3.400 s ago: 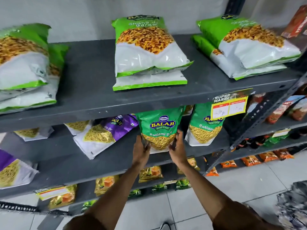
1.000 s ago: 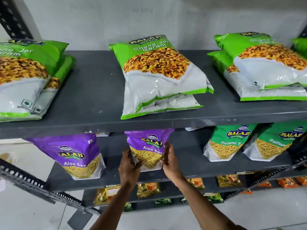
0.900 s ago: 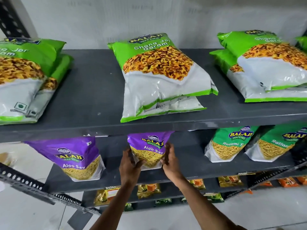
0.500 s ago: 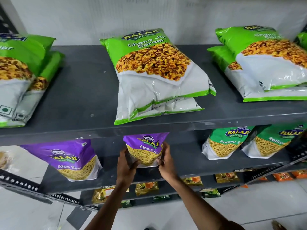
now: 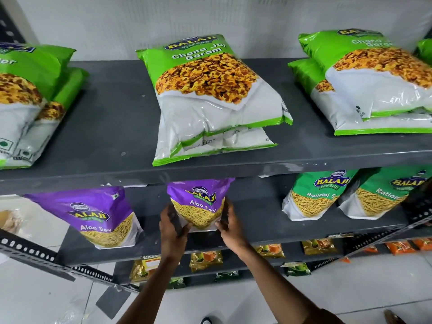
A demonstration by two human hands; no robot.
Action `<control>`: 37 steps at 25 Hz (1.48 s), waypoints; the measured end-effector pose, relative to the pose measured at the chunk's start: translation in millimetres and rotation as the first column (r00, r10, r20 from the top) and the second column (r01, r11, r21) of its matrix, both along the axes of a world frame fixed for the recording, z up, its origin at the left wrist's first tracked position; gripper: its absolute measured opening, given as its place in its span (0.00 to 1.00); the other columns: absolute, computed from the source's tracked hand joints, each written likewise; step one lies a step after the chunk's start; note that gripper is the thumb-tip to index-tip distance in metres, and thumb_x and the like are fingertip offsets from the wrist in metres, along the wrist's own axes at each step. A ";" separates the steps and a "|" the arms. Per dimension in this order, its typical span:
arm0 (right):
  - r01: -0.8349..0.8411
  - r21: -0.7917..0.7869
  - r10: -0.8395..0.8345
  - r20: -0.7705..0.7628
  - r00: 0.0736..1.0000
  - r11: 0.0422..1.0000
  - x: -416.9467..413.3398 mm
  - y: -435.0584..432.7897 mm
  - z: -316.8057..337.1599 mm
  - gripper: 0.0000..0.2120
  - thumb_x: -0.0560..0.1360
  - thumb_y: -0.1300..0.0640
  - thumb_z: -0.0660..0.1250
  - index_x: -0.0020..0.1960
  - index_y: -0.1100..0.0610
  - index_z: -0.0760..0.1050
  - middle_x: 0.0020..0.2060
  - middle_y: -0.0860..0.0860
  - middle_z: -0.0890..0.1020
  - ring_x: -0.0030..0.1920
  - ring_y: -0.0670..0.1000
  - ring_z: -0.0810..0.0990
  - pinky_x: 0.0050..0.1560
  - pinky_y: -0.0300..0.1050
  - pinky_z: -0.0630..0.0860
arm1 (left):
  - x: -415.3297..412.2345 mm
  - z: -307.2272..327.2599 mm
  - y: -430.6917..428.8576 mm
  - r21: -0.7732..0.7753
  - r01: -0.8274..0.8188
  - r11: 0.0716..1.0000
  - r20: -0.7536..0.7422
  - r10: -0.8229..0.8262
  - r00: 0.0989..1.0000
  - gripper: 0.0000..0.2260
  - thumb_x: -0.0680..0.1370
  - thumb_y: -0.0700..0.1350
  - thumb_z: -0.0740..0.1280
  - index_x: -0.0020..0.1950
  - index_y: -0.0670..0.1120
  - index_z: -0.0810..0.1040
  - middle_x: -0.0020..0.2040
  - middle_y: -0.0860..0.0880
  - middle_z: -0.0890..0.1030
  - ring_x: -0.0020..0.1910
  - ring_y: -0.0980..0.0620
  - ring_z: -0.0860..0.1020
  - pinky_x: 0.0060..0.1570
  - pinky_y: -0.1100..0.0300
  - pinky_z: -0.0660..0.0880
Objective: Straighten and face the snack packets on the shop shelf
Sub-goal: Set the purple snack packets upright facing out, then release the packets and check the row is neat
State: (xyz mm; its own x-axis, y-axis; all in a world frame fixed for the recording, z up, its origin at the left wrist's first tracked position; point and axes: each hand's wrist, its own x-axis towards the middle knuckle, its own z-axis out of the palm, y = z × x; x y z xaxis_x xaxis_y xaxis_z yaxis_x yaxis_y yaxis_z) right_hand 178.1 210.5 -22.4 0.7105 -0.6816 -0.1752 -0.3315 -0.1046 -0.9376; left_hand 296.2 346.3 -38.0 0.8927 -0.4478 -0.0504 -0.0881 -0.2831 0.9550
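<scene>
A purple Aloo Sev packet (image 5: 198, 204) stands upright on the middle shelf (image 5: 257, 232), its label facing me. My left hand (image 5: 171, 228) grips its lower left side and my right hand (image 5: 230, 224) grips its lower right side. A second purple Aloo Sev packet (image 5: 98, 213) stands to the left, tilted a little. Two green Ratlami Sev packets (image 5: 313, 197) (image 5: 378, 195) stand to the right on the same shelf.
The top shelf (image 5: 112, 127) carries stacks of green-and-white Chana Jor Garam packets at the left (image 5: 25, 99), middle (image 5: 210, 99) and right (image 5: 374, 83). Small yellow and orange packets (image 5: 205, 260) line the lower shelf. A perforated metal upright (image 5: 35, 253) juts out at lower left.
Earlier both hands held a green Ratlami Sev packet; since a second ago they hold the purple Aloo Sev packet, which has stayed upright and barely shifted. The view has moved slightly.
</scene>
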 end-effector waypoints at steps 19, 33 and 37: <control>-0.075 -0.160 0.102 0.170 0.980 0.984 8.5 -29.2 -85.7 0.26 0.72 0.58 0.74 0.62 0.40 0.67 0.56 0.39 0.80 0.55 0.29 0.77 0.55 0.35 0.77 | -13.9 -63.6 -32.9 -0.214 -0.182 0.960 0.139 0.214 0.967 0.18 0.80 0.58 0.54 0.64 0.53 0.75 0.59 0.49 0.81 0.53 0.61 0.76 0.53 0.71 0.70; -0.302 -0.240 0.287 -0.099 0.953 0.922 12.5 -13.9 -48.7 0.42 0.74 0.43 0.66 0.78 0.39 0.43 0.75 0.48 0.69 0.75 0.56 0.67 0.73 0.58 0.63 | 1.8 -52.5 -19.5 -0.114 -0.265 0.958 -0.077 0.258 0.963 0.16 0.84 0.47 0.53 0.65 0.41 0.72 0.64 0.40 0.77 0.66 0.39 0.73 0.60 0.52 0.68; -0.177 -0.243 0.197 0.059 0.979 0.954 -56.0 -9.4 -39.3 0.43 0.72 0.38 0.63 0.77 0.41 0.40 0.80 0.50 0.59 0.78 0.51 0.62 0.75 0.57 0.64 | -59.4 -37.5 -21.5 -0.138 -0.475 0.869 0.204 0.494 0.845 0.24 0.82 0.49 0.53 0.77 0.42 0.59 0.77 0.42 0.63 0.76 0.44 0.62 0.74 0.50 0.60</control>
